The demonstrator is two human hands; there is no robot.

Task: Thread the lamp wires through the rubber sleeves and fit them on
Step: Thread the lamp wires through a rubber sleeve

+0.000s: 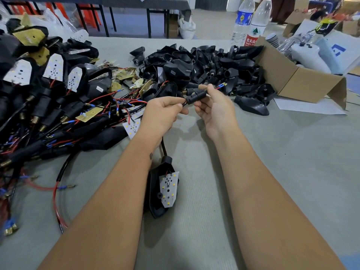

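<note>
A black rubber sleeve (pixel 195 95) is held above the grey table between both hands. My left hand (pixel 163 112) pinches the black cable just behind the sleeve. My right hand (pixel 215 108) pinches the sleeve's front end, where the red and blue wire tips with brass terminals (pixel 221 85) stick out. The cable runs down under my left wrist to a black lamp housing (pixel 163 189) with a white LED board, lying on the table between my forearms.
A heap of wired lamp housings (pixel 48 98) covers the table's left side. A pile of loose black rubber sleeves and shells (pixel 204 63) lies behind my hands. An open cardboard box (pixel 303 80) and two water bottles (pixel 251 22) stand at the back right.
</note>
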